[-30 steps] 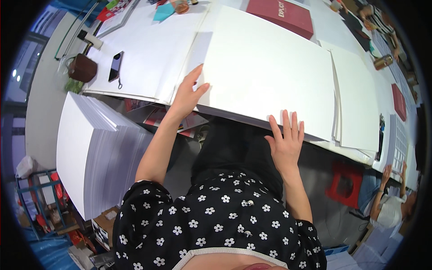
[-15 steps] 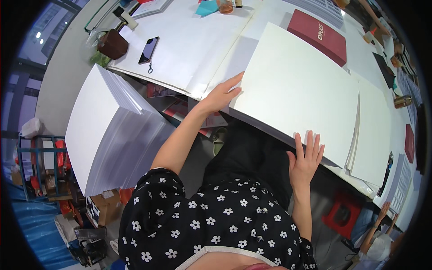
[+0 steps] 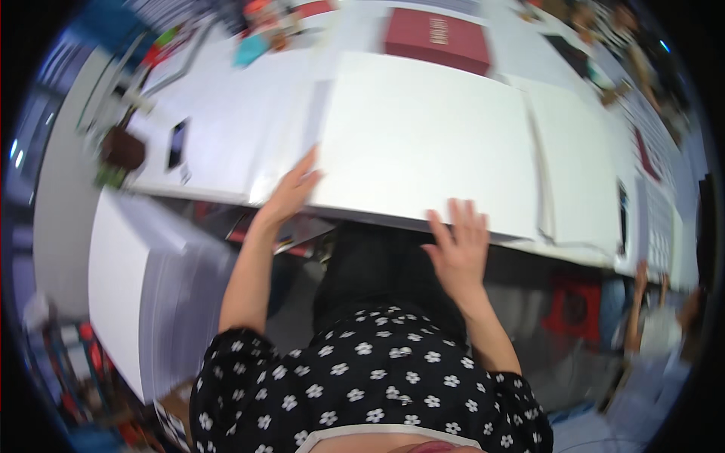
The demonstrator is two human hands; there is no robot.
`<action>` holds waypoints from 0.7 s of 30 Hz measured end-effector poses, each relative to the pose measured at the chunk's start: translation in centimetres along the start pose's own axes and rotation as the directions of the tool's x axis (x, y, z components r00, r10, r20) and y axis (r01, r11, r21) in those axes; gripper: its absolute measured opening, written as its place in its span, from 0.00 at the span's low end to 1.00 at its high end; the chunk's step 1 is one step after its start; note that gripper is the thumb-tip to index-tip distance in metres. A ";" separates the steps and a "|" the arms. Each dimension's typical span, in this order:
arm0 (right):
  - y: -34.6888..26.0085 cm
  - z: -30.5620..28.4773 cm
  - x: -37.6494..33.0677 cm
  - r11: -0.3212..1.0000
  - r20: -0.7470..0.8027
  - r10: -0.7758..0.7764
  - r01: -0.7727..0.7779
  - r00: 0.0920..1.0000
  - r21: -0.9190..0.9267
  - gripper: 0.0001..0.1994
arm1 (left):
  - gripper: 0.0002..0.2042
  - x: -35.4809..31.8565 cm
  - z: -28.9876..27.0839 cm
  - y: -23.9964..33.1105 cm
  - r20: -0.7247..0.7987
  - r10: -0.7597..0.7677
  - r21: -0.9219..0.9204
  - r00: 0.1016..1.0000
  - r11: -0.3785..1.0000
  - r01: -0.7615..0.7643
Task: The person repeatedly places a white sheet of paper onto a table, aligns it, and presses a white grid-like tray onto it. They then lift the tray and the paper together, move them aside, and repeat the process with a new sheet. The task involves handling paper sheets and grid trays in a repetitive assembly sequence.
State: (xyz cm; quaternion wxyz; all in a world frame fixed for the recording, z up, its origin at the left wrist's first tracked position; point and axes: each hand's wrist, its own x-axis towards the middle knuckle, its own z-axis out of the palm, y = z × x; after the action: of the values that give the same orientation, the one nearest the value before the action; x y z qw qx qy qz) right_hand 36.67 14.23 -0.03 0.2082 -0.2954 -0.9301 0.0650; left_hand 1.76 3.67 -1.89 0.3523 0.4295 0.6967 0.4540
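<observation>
Frame motion-blurred; fine detail lost. Big white sheet (image 3: 423,143) lies on white table (image 3: 219,143), near edge overhanging. Left hand (image 3: 291,192) open, fingers spread, flat on sheet's left near corner. Right hand (image 3: 457,245) open, fingertips at sheet's near edge; palm contact unclear. Dark red flat box (image 3: 438,38) beyond sheet. Black phone (image 3: 177,143) left of sheet.

A dark red box (image 3: 436,38) far back, a black phone (image 3: 177,143) left, a white stack (image 3: 121,294) beside the table
</observation>
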 end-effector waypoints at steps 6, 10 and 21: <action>0.8 -0.8 -0.3 0.995 -0.023 -0.006 0.008 1.000 0.095 0.38 | 0.27 -0.3 0.7 2.6 -0.008 0.006 0.070 1.000 0.998 -0.005; 1.9 -1.2 -0.7 0.970 -0.075 0.039 -0.020 0.996 0.241 0.39 | 0.27 0.3 0.4 2.2 0.023 0.057 0.116 0.998 0.991 -0.059; 9.7 -4.5 -3.3 0.904 -0.265 0.395 -0.423 0.879 -0.056 0.34 | 0.28 0.3 0.2 2.9 0.024 0.022 0.258 0.999 0.966 -0.028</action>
State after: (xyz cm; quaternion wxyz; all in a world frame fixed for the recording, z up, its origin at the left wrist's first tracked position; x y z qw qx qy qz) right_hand 46.04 20.24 0.54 0.2873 -0.5024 -0.8153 0.0179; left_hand 2.61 4.67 0.75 0.2946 0.4851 0.7408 0.3593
